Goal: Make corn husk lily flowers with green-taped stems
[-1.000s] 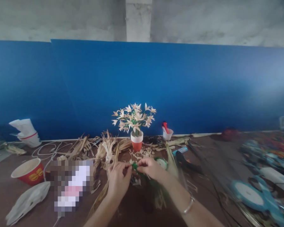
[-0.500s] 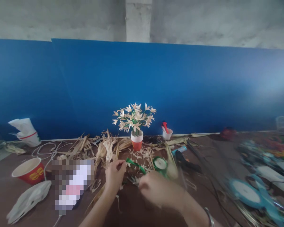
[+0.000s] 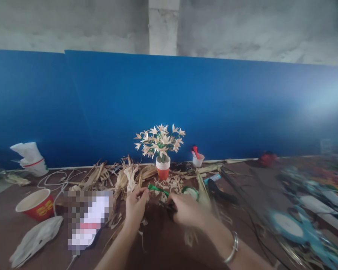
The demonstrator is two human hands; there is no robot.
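Note:
My left hand (image 3: 135,207) is closed in a pinch on the near end of a thin green-wrapped stem (image 3: 158,189) that slants up to the right. My right hand (image 3: 187,210) is closed around dark scissors (image 3: 167,206) just below the stem. A roll of green tape (image 3: 190,192) lies just beyond my right hand. Behind them stands a small orange and white pot of pale straw flowers (image 3: 159,144).
Dried husks and straw (image 3: 124,176) litter the brown table (image 3: 163,247). A red paper cup (image 3: 35,203), a white bag (image 3: 35,240) and a white cable (image 3: 56,178) lie at the left. A small white cup (image 3: 197,159) and black glue gun (image 3: 221,192) are at the right, before a blue wall panel.
My right hand let go of the green stem, drew back toward me, then came forward again holding the scissors. My left hand kept the stem, which now sticks out to the right.

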